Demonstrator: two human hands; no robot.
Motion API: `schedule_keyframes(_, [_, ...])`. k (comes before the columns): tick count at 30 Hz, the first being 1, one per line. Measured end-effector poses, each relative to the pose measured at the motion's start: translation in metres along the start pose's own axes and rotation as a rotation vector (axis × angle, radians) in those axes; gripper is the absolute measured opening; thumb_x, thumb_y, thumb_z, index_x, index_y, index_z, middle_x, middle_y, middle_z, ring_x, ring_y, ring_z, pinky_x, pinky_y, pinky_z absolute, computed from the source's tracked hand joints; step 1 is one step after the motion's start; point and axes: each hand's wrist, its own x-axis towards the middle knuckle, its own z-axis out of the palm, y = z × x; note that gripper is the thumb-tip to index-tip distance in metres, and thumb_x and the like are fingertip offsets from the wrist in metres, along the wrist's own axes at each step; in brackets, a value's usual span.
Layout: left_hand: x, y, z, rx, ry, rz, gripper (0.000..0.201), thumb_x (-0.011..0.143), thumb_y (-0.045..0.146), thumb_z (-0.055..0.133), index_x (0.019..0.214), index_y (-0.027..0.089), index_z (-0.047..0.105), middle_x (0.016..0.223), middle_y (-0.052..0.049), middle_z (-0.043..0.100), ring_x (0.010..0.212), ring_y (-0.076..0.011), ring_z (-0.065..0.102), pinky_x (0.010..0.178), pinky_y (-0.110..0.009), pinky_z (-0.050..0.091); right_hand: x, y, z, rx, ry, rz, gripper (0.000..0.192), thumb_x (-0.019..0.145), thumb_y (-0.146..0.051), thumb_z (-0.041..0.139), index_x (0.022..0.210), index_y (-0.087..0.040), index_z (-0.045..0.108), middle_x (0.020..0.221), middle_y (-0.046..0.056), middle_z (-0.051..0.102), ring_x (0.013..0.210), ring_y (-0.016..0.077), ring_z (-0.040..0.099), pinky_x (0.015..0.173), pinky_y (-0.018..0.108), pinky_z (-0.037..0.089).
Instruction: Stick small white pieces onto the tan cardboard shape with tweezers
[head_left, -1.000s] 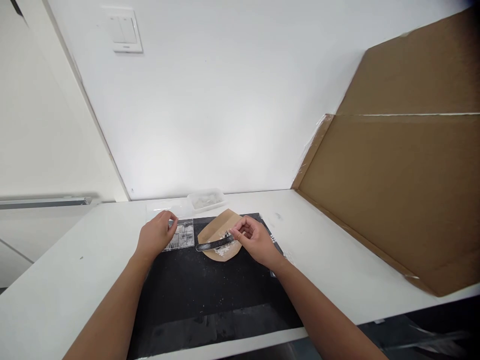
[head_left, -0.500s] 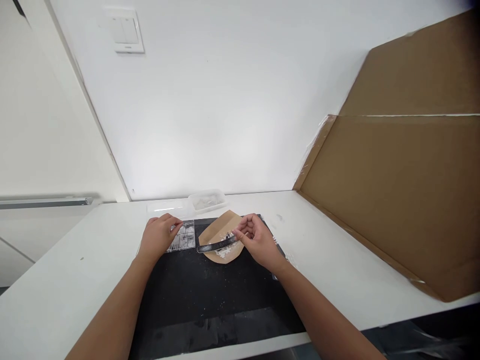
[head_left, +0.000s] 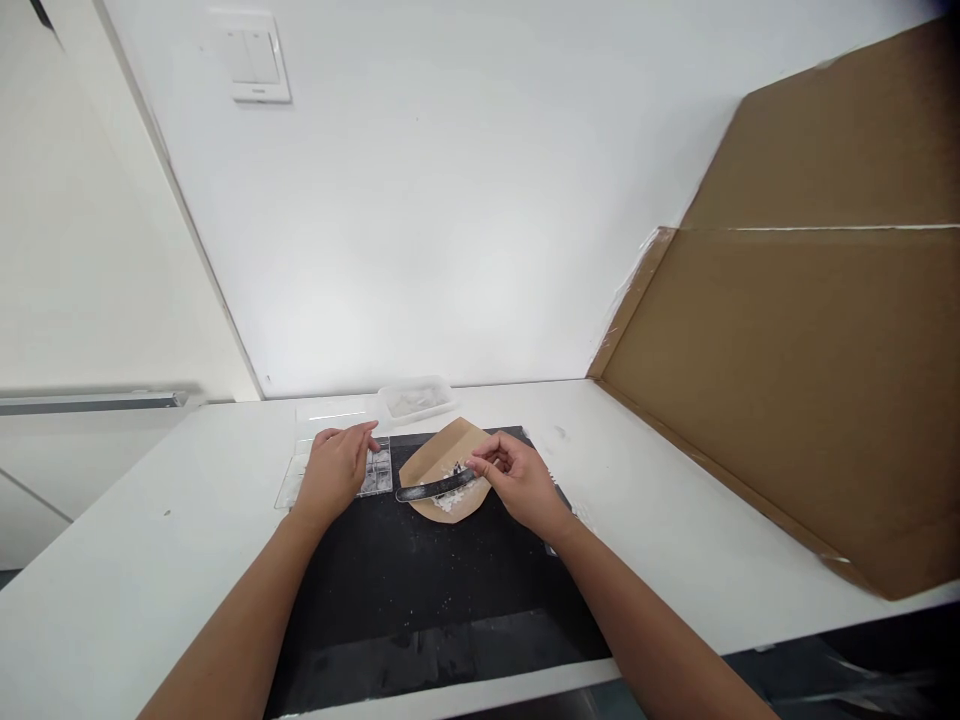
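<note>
1. Dark curved strip (head_left: 435,489): it lies crosswise over the tan paper piece (head_left: 442,455), its rounded left end reaching past the paper's left edge. Whether it touches the paper, I cannot tell.
2. Right hand (head_left: 523,488): thumb and fingertips are closed narrowly on the strip's right end, at the right side of the paper.
3. Left hand (head_left: 334,478): it is over the clear divided case (head_left: 382,470), covering part of it. Its fingers point to the far right — whether they pinch anything, I cannot tell.
4. White flakes (head_left: 444,504) lie on the paper, around and under the strip.
5. Black mat (head_left: 427,590): the paper is on its far part, just right of the case; pale specks dot the surface.
6. Clear tub (head_left: 416,400): it stands beyond the mat on the white table (head_left: 120,560), near the wall (head_left: 450,220).
7. Cardboard sheet (head_left: 787,400): it stands along the right side of the table.
</note>
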Motion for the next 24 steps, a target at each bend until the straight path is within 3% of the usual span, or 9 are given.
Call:
schedule_keyframes(5, [-0.004,0.030,-0.005,-0.047,-0.084,0.207,0.028,0.104,0.029,0.041,0.111,0.024,0.067,0.106,-0.005,0.072,0.099,-0.0210,0.065,0.107,-0.048,0.026,-0.002,-0.004,0.000,-0.096,-0.022,-0.027,0.026,0.091,-0.046,0.069,0.081,-0.023,0.064,0.078,0.002,0.071,0.068,0.0185,0.063,0.063,0.031,0.048])
schedule_keyframes(10, [-0.009,0.052,-0.007,-0.091,-0.127,0.263,0.019,0.099,0.036,0.053,0.102,0.027,0.070,0.104,-0.005,0.068,0.103,-0.0237,0.060,0.103,-0.052,0.022,-0.001,-0.009,-0.001,-0.198,-0.048,-0.049,0.024,0.090,-0.042,0.070,0.077,-0.023,0.065,0.073,0.000,0.071,0.064,0.0171,0.061,0.061,0.030,0.045])
schedule_keyframes(18, [-0.010,0.056,-0.004,-0.114,-0.177,0.283,0.023,0.095,0.048,0.060,0.104,0.030,0.072,0.109,-0.005,0.068,0.111,-0.0282,0.056,0.103,-0.055,0.020,-0.004,-0.009,0.008,-0.143,-0.103,-0.059,0.018,0.088,-0.040,0.073,0.084,-0.023,0.066,0.084,0.001,0.073,0.068,0.0170,0.063,0.062,0.029,0.048])
schedule_keyframes(24, [-0.011,0.053,0.002,-0.116,-0.217,0.273,0.021,0.093,0.046,0.065,0.102,0.029,0.073,0.110,-0.005,0.068,0.114,-0.0295,0.053,0.104,-0.056,0.018,-0.006,-0.014,0.006,-0.217,-0.150,-0.067,0.023,0.091,-0.041,0.071,0.077,-0.023,0.065,0.071,-0.001,0.072,0.060,0.0157,0.061,0.057,0.028,0.044])
